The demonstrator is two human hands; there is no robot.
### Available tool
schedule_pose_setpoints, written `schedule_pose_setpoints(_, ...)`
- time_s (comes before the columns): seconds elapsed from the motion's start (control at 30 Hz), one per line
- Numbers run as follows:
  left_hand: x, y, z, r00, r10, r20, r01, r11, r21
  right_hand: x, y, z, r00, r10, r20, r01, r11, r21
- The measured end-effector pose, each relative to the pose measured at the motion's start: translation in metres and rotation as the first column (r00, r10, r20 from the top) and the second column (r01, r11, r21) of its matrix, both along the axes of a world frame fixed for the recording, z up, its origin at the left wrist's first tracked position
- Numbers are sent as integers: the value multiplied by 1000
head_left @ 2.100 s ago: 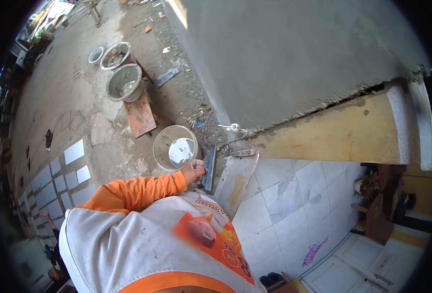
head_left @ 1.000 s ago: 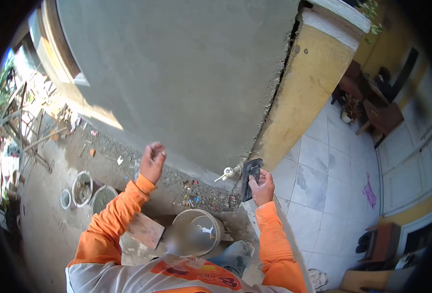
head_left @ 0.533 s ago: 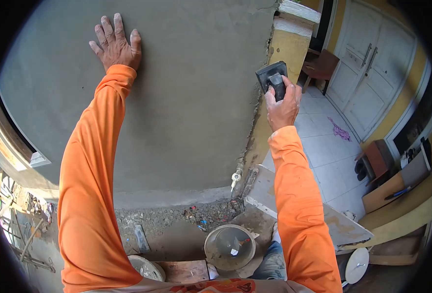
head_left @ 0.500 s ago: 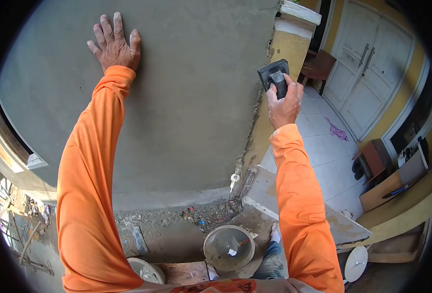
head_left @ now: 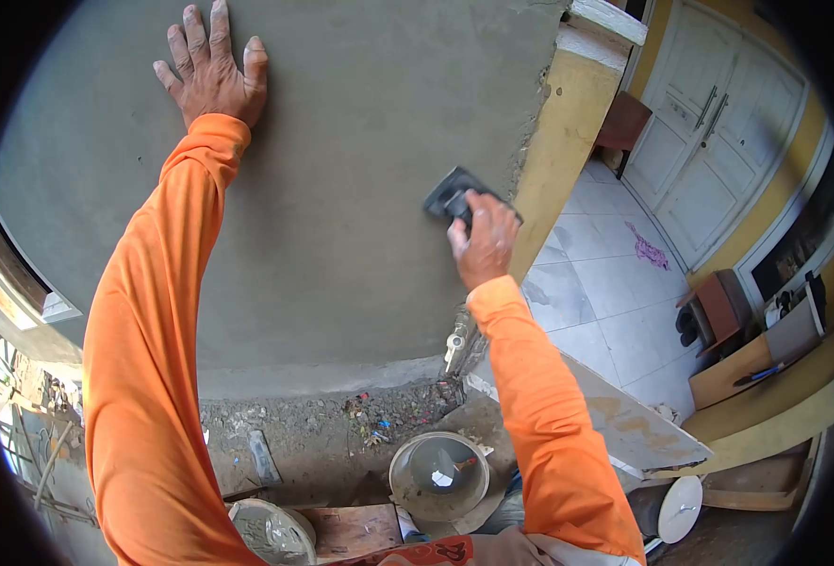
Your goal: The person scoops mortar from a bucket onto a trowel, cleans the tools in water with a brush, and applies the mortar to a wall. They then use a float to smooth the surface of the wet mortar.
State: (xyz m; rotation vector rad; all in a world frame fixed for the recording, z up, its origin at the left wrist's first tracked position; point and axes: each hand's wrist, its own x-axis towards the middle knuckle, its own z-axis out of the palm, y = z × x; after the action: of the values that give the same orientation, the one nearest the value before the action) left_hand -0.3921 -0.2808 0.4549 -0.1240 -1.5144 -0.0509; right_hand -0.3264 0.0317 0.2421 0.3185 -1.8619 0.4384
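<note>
A grey plastered wall [head_left: 341, 208] fills the middle of the view, its surface damp-looking and mostly smooth. High on the left, my left hand [head_left: 214, 80] lies flat against it with fingers spread. My right hand [head_left: 488, 236] grips the handle of a dark plastering float [head_left: 459, 189], whose flat face is at the wall close to its rough right edge. Orange sleeves cover both my arms.
Below stands a round bucket [head_left: 440, 476] with a tool in it, beside a wooden board [head_left: 355, 528] and another bucket [head_left: 271, 533]. A tap [head_left: 454, 347] juts out at the wall's lower right corner. Rubble [head_left: 379, 415] lines the base. White doors [head_left: 714, 132] stand at right.
My right hand has moved the float left and down, from the wall's right edge onto the plaster. My left hand stays flat on the wall while the view shifts slightly.
</note>
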Motion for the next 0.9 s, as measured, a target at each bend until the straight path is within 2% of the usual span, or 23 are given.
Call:
schedule_pose_setpoints(0.07,-1,-2,0,1000,-1,-6,1,1000,-6,13,-10,-49,984,102,147,-105,994,15)
schedule_pose_setpoints(0.1,-2,-2,0,1000,3,-3,-3,1000,-11,11,-6,-39,985,98,141,-101,995,15)
schedule_pose_setpoints(0.17,-4,-2,1,1000,-3,-14,2,1000,-9,9,10,6,998,-9,-62,-1,988,-155)
schedule_pose_setpoints(0.23,-3,-2,-2,1000,-6,3,6,1000,-14,1,27,78,968,-129,-214,69,962,-266)
schedule_pose_setpoints(0.3,0,2,-1,999,-39,-6,39,999,-6,-13,39,114,942,-168,-292,101,968,-231)
schedule_pose_setpoints(0.33,5,4,-5,999,-34,3,34,999,-11,-14,35,106,945,-165,-282,98,967,-235)
schedule_pose_setpoints(0.4,15,8,-7,977,189,101,-189,982,-14,-18,20,80,968,-162,-192,114,964,-241)
schedule_pose_setpoints(0.43,10,6,-4,977,192,96,-192,981,-19,-18,8,45,978,-132,-160,87,962,-259)
schedule_pose_setpoints(0.47,0,1,-2,995,88,41,-88,996,-6,-15,-8,2,985,-140,-102,118,973,-196)
schedule_pose_setpoints(0.5,-5,-1,-1,1000,-19,-9,19,1000,-4,-10,-25,-46,999,-41,-27,37,989,-145)
schedule_pose_setpoints(0.53,-5,-1,-2,1000,-21,-5,21,1000,-13,1,-40,-84,990,58,126,-46,994,-95)
schedule_pose_setpoints(0.57,-4,-2,-2,1000,-12,-13,12,1000,-18,12,-48,-100,967,148,208,-126,985,-117)
schedule_pose_setpoints(0.6,-5,-1,-2,1000,-5,-24,4,1000,-24,10,-44,-93,967,148,208,-123,984,-125)
schedule_pose_setpoints(0.67,-5,-1,0,1000,-14,-26,14,1000,-23,6,-23,-51,999,12,-50,-28,944,-330)
schedule_pose_setpoints(0.73,-1,1,-6,1000,-28,-4,28,999,-22,-5,8,14,981,-116,-153,27,873,-486)
schedule_pose_setpoints(0.8,10,3,-10,973,209,92,-206,978,-44,-18,24,42,966,-142,-216,29,890,-456)
schedule_pose_setpoints(0.83,7,3,-10,966,258,26,-256,965,-64,-19,16,35,973,-136,-184,50,911,-410)
schedule_pose_setpoints(0.87,2,1,-8,965,261,21,-259,964,-65,-19,3,23,979,-132,-157,68,930,-361)
schedule_pose_setpoints(0.9,-4,0,-5,993,120,-10,-121,992,-45,-17,-17,-4,987,-104,-122,54,932,-358)
